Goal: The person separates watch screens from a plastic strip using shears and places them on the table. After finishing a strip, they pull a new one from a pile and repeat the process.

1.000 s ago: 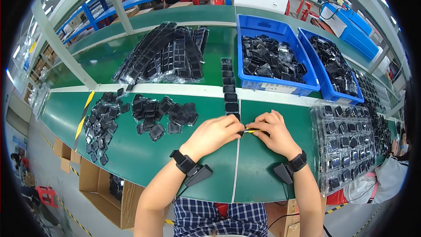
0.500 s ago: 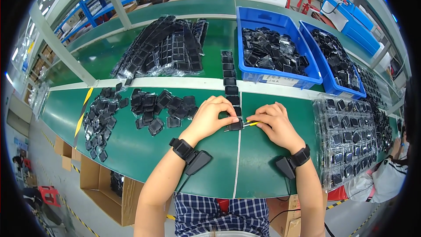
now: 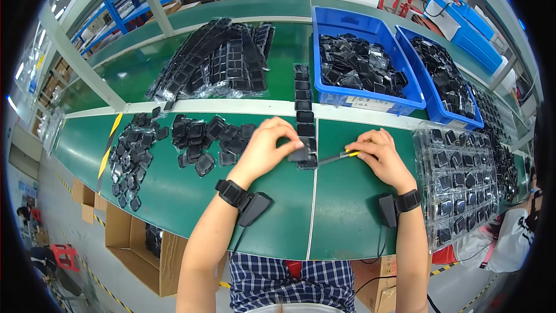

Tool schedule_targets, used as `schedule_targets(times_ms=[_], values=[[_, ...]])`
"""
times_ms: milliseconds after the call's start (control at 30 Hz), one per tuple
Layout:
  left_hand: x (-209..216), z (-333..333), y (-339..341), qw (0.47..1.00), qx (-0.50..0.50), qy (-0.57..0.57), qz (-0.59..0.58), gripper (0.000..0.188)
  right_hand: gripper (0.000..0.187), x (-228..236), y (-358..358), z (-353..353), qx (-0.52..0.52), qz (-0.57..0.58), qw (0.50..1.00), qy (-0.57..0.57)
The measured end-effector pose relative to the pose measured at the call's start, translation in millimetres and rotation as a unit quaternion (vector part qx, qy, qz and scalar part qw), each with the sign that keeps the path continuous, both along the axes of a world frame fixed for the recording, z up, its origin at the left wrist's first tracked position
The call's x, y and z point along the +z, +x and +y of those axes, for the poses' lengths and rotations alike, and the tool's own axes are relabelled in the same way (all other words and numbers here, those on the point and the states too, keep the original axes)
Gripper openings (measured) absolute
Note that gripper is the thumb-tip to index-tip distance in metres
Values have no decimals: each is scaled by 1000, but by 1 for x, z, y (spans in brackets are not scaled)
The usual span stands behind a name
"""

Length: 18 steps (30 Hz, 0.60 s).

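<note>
A column of black square pieces (image 3: pixel 304 117) in clear film runs away from me along the middle of the bench. At its near end, my left hand (image 3: pixel 267 149) pinches one black square piece (image 3: pixel 297 155) between thumb and fingers, slightly raised and overlapping the column's left edge. To the right, my right hand (image 3: pixel 376 152) grips a slim yellow-handled tool (image 3: pixel 351 153). Its thin grey end points left at the last piece of the column, and whether it touches cannot be made out. Loose black pieces (image 3: pixel 204 163) lie in a pile left of my left hand.
Another loose pile (image 3: pixel 130 159) lies farther left. Behind it are stacked filmed strips (image 3: pixel 214 61). Two blue bins, a nearer one (image 3: pixel 370 103) and a farther one (image 3: pixel 463 123), hold black pieces. Clear trays (image 3: pixel 460 182) of pieces cover the right side. A cardboard box (image 3: pixel 130 249) stands below the bench.
My left hand has drawn a black square piece up and left from the column's near end. My right hand has moved right with the tool, showing more of its grey end.
</note>
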<state>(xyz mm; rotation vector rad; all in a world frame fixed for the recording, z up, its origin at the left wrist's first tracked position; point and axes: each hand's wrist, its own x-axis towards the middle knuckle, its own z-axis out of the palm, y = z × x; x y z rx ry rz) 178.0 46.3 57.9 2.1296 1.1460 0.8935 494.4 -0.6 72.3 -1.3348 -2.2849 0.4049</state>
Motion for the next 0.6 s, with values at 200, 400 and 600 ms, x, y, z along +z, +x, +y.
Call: schedule_targets(times_ms=[200, 400, 600], values=[[6, -3, -11, 981, 100, 143, 84, 35, 35, -4, -13, 1, -29, 17, 998, 51], [15, -12, 6, 985, -83, 102, 112, 57, 35, -9, -27, 1, -27, -1, 999, 46], [9, -1, 1, 989, -96, 13, 110, 60, 34, -5, -32, -2, 11, -18, 999, 39]])
